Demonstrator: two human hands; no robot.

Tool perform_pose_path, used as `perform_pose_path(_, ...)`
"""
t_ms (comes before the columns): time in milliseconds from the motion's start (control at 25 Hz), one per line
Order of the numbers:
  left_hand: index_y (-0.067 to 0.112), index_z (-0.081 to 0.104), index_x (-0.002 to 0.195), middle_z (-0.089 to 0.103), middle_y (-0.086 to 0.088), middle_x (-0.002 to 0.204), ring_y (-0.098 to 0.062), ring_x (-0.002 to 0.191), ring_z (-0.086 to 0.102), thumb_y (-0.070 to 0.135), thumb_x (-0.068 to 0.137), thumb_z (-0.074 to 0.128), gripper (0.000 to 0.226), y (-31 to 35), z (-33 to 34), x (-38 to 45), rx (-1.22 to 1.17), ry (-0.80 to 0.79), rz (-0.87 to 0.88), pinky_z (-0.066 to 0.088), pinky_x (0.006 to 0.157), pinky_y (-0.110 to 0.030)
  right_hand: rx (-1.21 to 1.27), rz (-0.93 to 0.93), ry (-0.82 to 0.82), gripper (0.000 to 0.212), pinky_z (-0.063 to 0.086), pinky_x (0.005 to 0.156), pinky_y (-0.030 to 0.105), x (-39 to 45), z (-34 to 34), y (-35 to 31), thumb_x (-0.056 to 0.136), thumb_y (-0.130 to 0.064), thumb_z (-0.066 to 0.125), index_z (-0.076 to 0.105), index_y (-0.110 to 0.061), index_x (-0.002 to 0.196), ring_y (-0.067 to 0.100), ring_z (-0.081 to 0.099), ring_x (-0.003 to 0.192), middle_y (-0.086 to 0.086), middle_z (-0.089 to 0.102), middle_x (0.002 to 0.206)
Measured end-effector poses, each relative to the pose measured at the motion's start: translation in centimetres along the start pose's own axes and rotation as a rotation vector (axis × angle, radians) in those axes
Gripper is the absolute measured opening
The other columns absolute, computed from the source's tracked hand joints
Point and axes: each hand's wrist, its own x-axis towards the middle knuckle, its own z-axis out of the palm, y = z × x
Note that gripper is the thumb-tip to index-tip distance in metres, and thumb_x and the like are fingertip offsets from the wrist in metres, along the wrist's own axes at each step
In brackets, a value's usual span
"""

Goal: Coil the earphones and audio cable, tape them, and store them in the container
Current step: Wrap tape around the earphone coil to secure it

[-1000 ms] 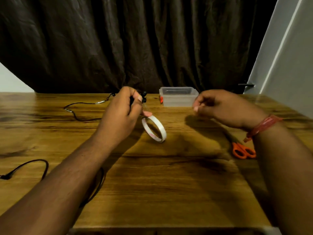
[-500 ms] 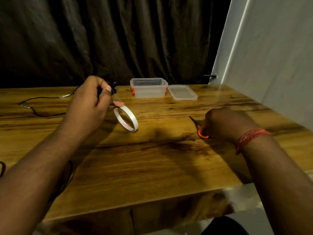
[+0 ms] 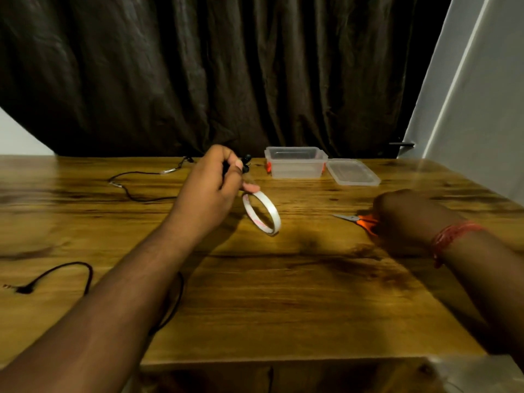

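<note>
Over the wooden table (image 3: 283,293), left hand (image 3: 209,194) grip pinches coiled earphones (image 3: 246,163); tape roll (image 3: 262,212) dangles below.

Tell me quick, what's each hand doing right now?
Left hand: closed, holding the coiled black earphones, with the tape roll hanging below it.
Right hand: closed on the orange scissors lying on the table.

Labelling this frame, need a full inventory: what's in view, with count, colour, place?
earphones: 1, black, bunched in left hand
tape roll: 1, white, hanging below left hand
scissors: 1, orange handles, under right hand
container: 1, clear, open, far centre
lid: 1, clear, right of container
far cable: 1, black, far left
near cable: 1, black, near left
table: 1, wood
curtain: 1, dark, behind
left hand: holds earphones
right hand: on scissors
</note>
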Motion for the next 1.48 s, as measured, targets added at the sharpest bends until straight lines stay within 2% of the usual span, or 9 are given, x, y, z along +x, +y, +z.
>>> perform_pose_path(200,0.023,0.045,0.090,0.065,-0.010,0.084,-0.005,0.077,0.073,0.015,0.102,0.041,0.015,0.2,-0.4,0.0,0.005,-0.005,-0.020,0.055,0.067,-0.030,0.183,-0.070,0.105,0.022,0.039,0.064,0.028,5.1,-1.4,-2.3,0.087,-0.033,0.066,0.066,-0.011,0.086,0.024,0.059,0.079,0.009,0.064,0.084)
perform_pose_path(320,0.024,0.046,0.091,0.066,-0.012,0.088,-0.003,0.079,0.072,0.017,0.102,0.041,0.014,0.1,-0.4,0.0,0.044,-0.011,-0.029,0.057,0.069,-0.031,0.531,-0.177,0.191,0.016,0.034,0.057,0.027,5.9,-1.9,-5.2,0.081,-0.030,0.073,0.066,-0.016,0.081,0.013,0.055,0.070,-0.002,0.062,0.076)
perform_pose_path(400,0.020,0.047,0.094,0.067,-0.011,0.088,-0.004,0.080,0.073,0.017,0.102,0.040,0.011,-0.1,-0.5,0.1,0.058,-0.008,-0.017,0.058,0.070,-0.037,0.615,-0.229,0.157,0.020,0.036,0.056,0.026,5.5,-1.9,-6.6,0.079,-0.036,0.074,0.065,-0.019,0.081,0.008,0.053,0.068,-0.008,0.060,0.073)
perform_pose_path(600,0.012,0.047,0.098,0.066,-0.003,0.081,-0.008,0.079,0.074,0.015,0.103,0.040,0.009,-0.5,-0.5,0.2,0.043,-0.005,-0.026,0.057,0.070,-0.043,0.623,-0.378,0.132,0.036,0.040,0.059,0.029,3.3,-2.5,-6.6,0.067,-0.055,0.066,0.060,-0.023,0.080,0.009,0.052,0.067,-0.005,0.060,0.073)
perform_pose_path(760,0.018,0.047,0.095,0.064,-0.002,0.080,-0.011,0.081,0.074,0.015,0.103,0.040,0.011,-0.4,-0.5,0.2,0.036,-0.016,-0.014,0.056,0.069,-0.037,0.476,-0.538,0.210,0.032,0.033,0.058,0.015,2.4,-3.0,-5.9,0.069,-0.056,0.064,0.054,-0.027,0.079,0.003,0.048,0.073,-0.009,0.054,0.078)
perform_pose_path(880,0.025,0.046,0.092,0.063,0.000,0.077,-0.009,0.080,0.074,0.014,0.103,0.041,0.016,-0.3,-0.5,0.2,0.066,-0.018,0.022,0.055,0.067,-0.033,0.416,-0.563,0.255,0.033,0.030,0.056,0.016,2.4,-3.1,-5.8,0.070,-0.057,0.063,0.053,-0.026,0.078,0.004,0.047,0.071,-0.009,0.052,0.076)
perform_pose_path(1200,0.022,0.046,0.094,0.065,-0.008,0.080,-0.004,0.081,0.073,0.016,0.103,0.041,0.012,0.3,-0.3,-0.1,0.120,-0.057,0.071,0.054,0.069,-0.048,0.341,-0.600,0.299,0.036,0.034,0.058,0.023,2.0,-3.7,-5.8,0.067,-0.061,0.057,0.052,-0.027,0.080,0.006,0.047,0.072,-0.009,0.052,0.079)
perform_pose_path(1320,0.015,0.047,0.097,0.067,-0.014,0.083,-0.001,0.081,0.071,0.016,0.103,0.041,0.009,0.3,-0.2,-0.1,0.147,-0.063,0.077,0.052,0.069,-0.045,0.333,-0.624,0.278,0.036,0.037,0.059,0.026,2.0,-3.8,-5.7,0.068,-0.059,0.058,0.053,-0.025,0.082,0.006,0.047,0.072,-0.010,0.051,0.081)
perform_pose_path(1480,0.018,0.048,0.096,0.066,-0.015,0.086,0.000,0.081,0.070,0.016,0.102,0.042,0.008,0.3,-0.2,-0.2,0.150,-0.068,0.093,0.054,0.068,-0.041,0.323,-0.635,0.261,0.037,0.038,0.060,0.026,2.0,-4.1,-5.6,0.068,-0.056,0.057,0.055,-0.024,0.086,0.006,0.047,0.073,-0.009,0.049,0.083)
